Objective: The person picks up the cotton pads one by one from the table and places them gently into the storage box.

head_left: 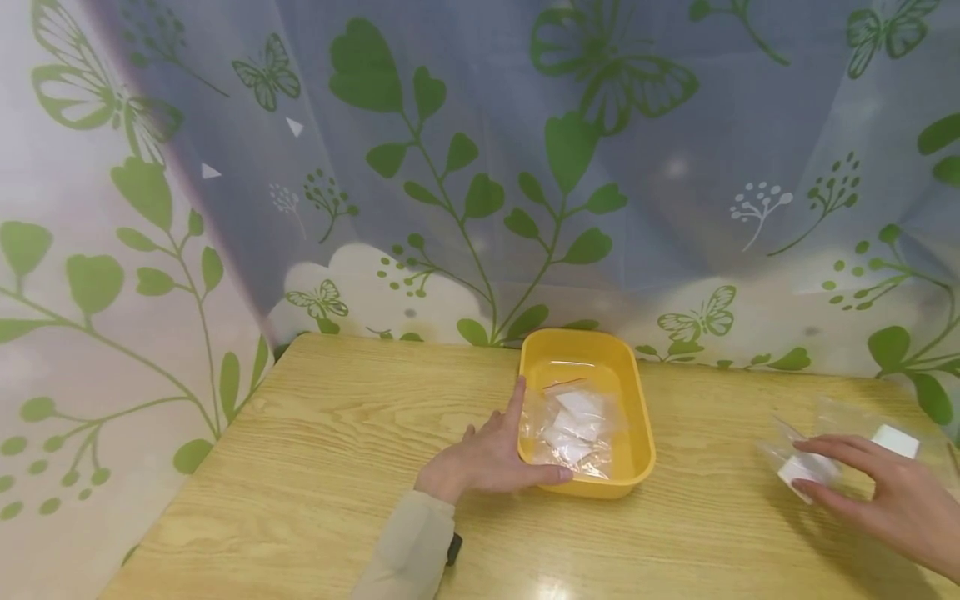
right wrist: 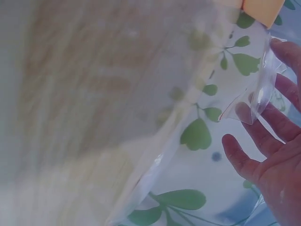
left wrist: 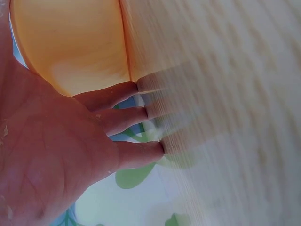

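Observation:
A yellow plastic tray [head_left: 643, 433] stands on the table with small clear bags [head_left: 573, 425] of white pieces inside it. My left hand [head_left: 483, 458] is at its near left corner, thumb along the near rim and index finger up the left side. In the left wrist view, straight fingers [left wrist: 124, 121] of that hand reach down to the tabletop beside the tray wall. At the right, my right hand [head_left: 885, 487] pinches a clear zip bag [head_left: 808, 471] with a white piece in it, between thumb and fingers. That bag [right wrist: 256, 101] hangs from the fingertips in the right wrist view.
Another clear bag with a white piece [head_left: 896, 440] lies on the table just beyond my right hand. The wood-grain table [head_left: 360, 417] ends at a patterned curtain [head_left: 450, 167] behind the tray. A second curtain panel [head_left: 112, 333] borders the left side.

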### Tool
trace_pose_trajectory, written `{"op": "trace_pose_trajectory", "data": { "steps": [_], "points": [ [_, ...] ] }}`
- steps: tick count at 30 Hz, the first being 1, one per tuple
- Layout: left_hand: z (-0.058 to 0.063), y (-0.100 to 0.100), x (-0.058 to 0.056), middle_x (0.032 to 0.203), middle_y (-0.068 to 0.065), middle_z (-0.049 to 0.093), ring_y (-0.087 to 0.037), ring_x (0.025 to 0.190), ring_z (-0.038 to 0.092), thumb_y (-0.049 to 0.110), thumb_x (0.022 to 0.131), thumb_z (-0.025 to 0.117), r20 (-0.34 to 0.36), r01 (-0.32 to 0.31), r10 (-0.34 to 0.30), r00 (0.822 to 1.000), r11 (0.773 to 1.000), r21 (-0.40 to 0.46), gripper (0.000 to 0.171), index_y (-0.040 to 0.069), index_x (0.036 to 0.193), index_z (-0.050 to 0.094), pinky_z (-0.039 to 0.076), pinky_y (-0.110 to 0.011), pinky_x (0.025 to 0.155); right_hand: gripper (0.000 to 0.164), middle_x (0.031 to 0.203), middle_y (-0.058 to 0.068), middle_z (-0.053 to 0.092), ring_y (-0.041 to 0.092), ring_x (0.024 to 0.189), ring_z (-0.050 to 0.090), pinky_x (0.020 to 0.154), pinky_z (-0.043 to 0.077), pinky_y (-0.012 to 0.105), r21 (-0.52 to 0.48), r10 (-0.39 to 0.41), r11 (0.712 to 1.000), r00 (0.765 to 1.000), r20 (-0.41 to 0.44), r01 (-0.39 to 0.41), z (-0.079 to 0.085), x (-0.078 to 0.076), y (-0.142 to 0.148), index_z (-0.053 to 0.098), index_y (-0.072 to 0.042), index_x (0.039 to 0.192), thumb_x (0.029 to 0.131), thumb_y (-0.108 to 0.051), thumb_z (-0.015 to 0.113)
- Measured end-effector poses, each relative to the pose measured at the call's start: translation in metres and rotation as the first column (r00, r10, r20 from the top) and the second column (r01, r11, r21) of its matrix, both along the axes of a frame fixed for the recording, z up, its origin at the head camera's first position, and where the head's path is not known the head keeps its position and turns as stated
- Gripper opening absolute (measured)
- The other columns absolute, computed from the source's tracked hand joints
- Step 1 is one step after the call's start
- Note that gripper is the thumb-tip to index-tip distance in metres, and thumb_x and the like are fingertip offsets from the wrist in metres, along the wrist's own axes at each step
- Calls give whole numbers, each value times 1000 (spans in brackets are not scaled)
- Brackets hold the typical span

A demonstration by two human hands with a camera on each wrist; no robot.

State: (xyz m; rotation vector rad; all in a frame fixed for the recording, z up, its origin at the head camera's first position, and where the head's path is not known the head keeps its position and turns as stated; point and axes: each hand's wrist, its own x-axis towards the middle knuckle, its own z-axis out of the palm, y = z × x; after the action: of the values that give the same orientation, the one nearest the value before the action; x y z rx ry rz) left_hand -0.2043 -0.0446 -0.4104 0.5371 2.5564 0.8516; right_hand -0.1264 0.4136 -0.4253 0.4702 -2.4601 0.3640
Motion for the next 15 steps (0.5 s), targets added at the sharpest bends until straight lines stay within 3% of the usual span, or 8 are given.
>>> {"op": "trace_pose_trajectory", "data": {
  "steps": [2, 4, 7, 9, 15],
  "points": [
    [0, 0, 0, 171, -14, 20, -34, 160, 14, 82, 79, 65, -2, 1, -1, 1000, 1000, 2, 131, 34, 159, -28, 8, -65, 127, 56, 102, 0, 74, -3, 87, 65, 71, 37, -5, 5, -8, 1000, 1000, 15, 8, 3, -1, -4, 78, -18, 106, 54, -22, 99],
    [0, 0, 1, 171, -15, 20, -34, 160, 14, 82, 79, 65, -1, 0, 0, 1000, 1000, 1, 131, 34, 159, -28, 8, -65, 127, 54, 104, 9, 75, -6, 91, 62, 72, 35, -5, 6, -26, 1000, 999, 38, 26, 6, -1, -9, 77, -18, 107, 58, -25, 98],
    [0, 0, 1, 171, -14, 20, -34, 160, 14, 81, 79, 65, -3, 1, -1, 1000, 1000, -1, 132, 33, 159, -28, 9, -65, 127, 52, 107, 12, 75, -13, 95, 57, 69, 36, -3, 4, -37, 999, 998, 54, 37, 11, -3, -16, 77, -18, 108, 61, -27, 97],
    [0, 0, 1, 171, -13, 19, -34, 160, 14, 81, 79, 65, -3, -1, 1, 1000, 1000, -6, 131, 33, 159, -27, 9, -65, 128, 53, 107, 9, 75, -23, 99, 45, 68, 38, -1, -6, -27, 1000, 999, 45, 28, 14, -5, -20, 77, -18, 109, 61, -27, 97],
    [0, 0, 0, 171, -12, 20, -34, 160, 16, 82, 78, 66, -12, -9, 9, 1000, 1000, -8, 132, 33, 160, -26, 10, -64, 128, 55, 115, -22, 66, -29, 108, 37, 76, 37, -2, -45, 14, 999, 1000, 14, -13, 22, -10, -35, 77, -21, 112, 60, -22, 98]
  ]
}}
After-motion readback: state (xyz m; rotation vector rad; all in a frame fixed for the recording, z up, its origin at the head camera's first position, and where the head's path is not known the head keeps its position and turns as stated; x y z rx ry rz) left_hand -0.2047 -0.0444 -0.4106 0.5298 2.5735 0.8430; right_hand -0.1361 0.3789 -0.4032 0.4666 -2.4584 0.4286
